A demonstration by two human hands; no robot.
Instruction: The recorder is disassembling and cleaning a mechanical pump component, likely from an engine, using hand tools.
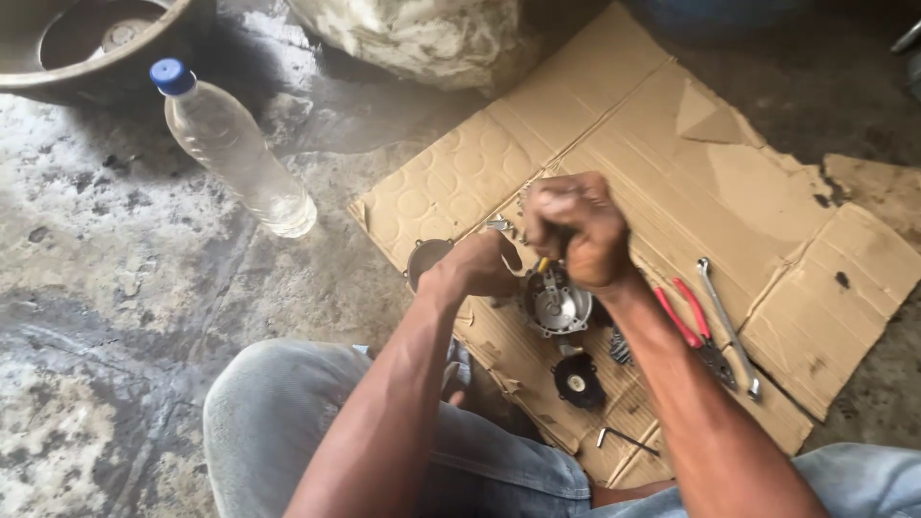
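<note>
Cardboard (614, 125) floor; hands (484, 267) grip metal part (558, 305).

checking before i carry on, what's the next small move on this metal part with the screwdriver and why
Probably keep the right hand turning the tool straight down while the left hand steadies the round metal part: its tip sits on the part's top, and the part rests loose on cardboard.
</note>
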